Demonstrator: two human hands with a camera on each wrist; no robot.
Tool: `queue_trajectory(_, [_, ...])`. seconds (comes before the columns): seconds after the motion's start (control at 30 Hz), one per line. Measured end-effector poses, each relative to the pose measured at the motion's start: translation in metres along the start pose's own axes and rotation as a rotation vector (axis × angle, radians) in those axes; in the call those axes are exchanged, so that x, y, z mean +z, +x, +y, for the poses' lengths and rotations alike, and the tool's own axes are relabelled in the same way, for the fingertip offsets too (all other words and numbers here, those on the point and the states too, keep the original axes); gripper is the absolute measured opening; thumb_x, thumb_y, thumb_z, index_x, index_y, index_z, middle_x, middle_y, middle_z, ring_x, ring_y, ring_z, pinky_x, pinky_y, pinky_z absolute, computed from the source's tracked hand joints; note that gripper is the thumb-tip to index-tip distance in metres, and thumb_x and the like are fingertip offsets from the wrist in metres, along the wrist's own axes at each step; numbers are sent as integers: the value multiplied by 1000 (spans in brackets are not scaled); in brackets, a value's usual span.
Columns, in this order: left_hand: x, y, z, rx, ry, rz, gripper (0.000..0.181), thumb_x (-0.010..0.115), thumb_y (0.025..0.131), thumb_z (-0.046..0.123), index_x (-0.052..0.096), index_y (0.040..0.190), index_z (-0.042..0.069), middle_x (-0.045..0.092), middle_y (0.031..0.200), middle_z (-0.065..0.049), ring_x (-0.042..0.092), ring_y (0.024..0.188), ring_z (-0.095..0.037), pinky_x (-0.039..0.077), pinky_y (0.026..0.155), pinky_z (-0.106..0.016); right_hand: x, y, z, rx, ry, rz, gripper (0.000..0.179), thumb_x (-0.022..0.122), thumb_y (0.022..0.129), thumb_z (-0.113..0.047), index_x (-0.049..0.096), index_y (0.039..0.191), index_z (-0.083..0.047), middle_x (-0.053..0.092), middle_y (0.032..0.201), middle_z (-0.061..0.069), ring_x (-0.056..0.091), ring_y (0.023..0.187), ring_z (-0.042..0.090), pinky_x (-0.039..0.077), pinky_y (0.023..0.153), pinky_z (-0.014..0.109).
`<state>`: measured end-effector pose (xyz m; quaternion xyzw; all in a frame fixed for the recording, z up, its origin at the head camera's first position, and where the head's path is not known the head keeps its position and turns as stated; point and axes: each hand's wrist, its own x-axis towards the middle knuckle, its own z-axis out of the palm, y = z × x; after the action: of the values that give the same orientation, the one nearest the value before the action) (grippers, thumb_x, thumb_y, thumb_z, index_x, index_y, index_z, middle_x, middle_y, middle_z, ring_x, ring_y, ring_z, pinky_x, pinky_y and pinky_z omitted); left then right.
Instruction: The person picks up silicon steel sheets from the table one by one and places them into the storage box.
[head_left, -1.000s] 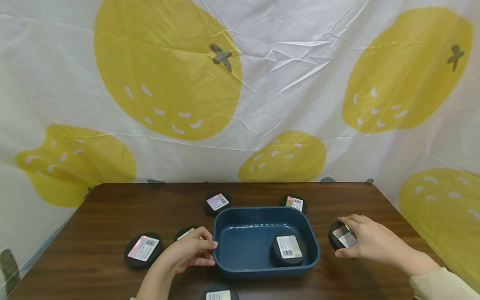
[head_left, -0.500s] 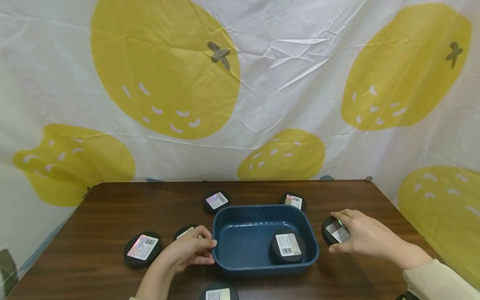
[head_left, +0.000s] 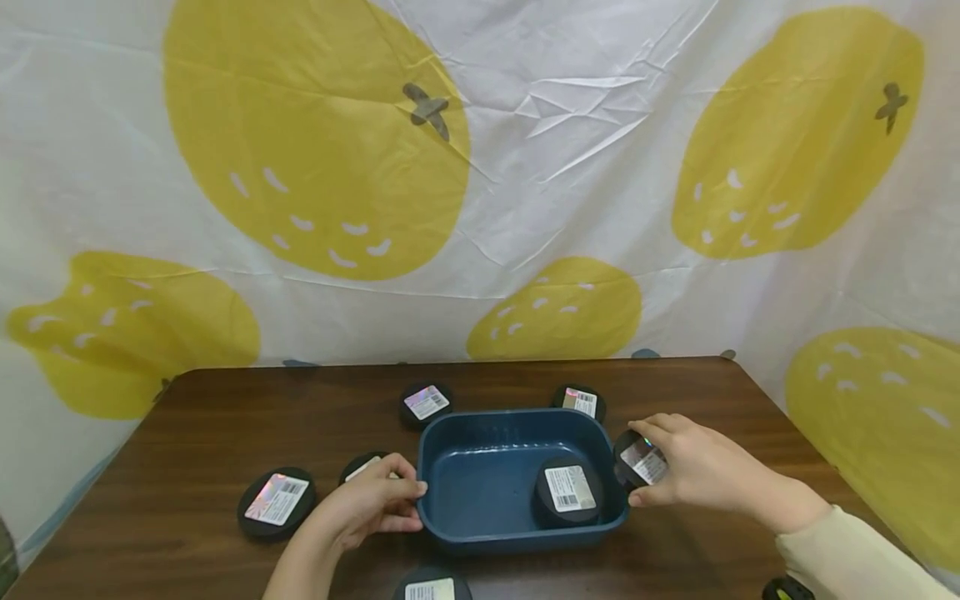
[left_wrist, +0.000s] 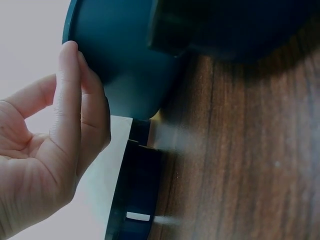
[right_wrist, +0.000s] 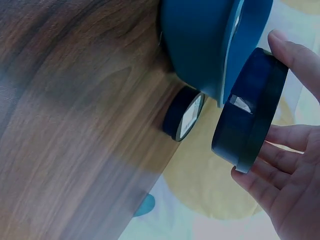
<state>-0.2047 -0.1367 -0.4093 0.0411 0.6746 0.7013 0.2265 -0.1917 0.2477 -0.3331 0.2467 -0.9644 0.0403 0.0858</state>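
In the head view my right hand (head_left: 701, 467) grips a round black lidded jar (head_left: 641, 460) with a silver label, close by the right wall of a blue rectangular bin (head_left: 480, 542). The right wrist view has this held jar (right_wrist: 247, 112) tilted, thumb on one edge and fingers on the opposite one, raised off the table near the bin's rim. My left hand (head_left: 381, 500) pinches the bin's left rim, fingertips right at the edge in the left wrist view. One similar black jar (head_left: 568, 493) lies inside the bin at the right, label up.
More black jars lie around the bin on the brown wooden table (head_left: 187, 467): a back left jar (head_left: 426, 406), a back right jar (head_left: 580, 402), a left jar (head_left: 277, 502), a front jar (head_left: 431, 587), and one partly behind my left hand (head_left: 363, 467). A lemon-print cloth (head_left: 525, 208) hangs behind.
My right hand has moved left with the jar, from the table's right side to the bin's right wall. The left hand has stayed at the bin's rim. The view shifted slightly.
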Motion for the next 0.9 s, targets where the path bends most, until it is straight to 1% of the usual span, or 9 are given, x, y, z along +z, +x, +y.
queue_trajectory(0.23, [0, 0, 0, -1, -7, -8, 16, 58, 86, 6, 42, 91, 3, 50, 77, -9, 56, 61, -12, 58, 61, -27, 2, 2, -3, -25, -10, 8, 80, 78, 61, -53, 59, 117, 0, 60, 110, 8, 58, 96, 23, 53, 75, 38])
queue_trajectory(0.53, [0, 0, -1, 4, -13, -23, 16, 57, 86, 6, 42, 91, 4, 51, 75, -8, 57, 60, -12, 58, 60, -26, 3, 7, -11, -38, -10, -9, 79, 78, 61, -53, 59, 117, 0, 60, 109, 9, 59, 96, 24, 53, 75, 39])
queue_trajectory(0.77, [0, 1, 0, -4, -13, -14, 15, 56, 87, 6, 42, 91, 4, 50, 75, -8, 56, 60, -11, 58, 61, -26, 4, 13, -18, -46, -7, -17, 77, 78, 61, -52, 60, 117, -3, 60, 110, 7, 58, 98, 22, 53, 77, 38])
queue_trajectory(0.9, [-1, 0, 0, 0, -13, -14, 15, 56, 86, 6, 42, 91, 4, 50, 75, -8, 56, 61, -12, 58, 61, -26, 5, 17, -21, -56, -10, -25, 79, 78, 61, -53, 59, 118, -2, 60, 110, 8, 58, 100, 23, 53, 78, 39])
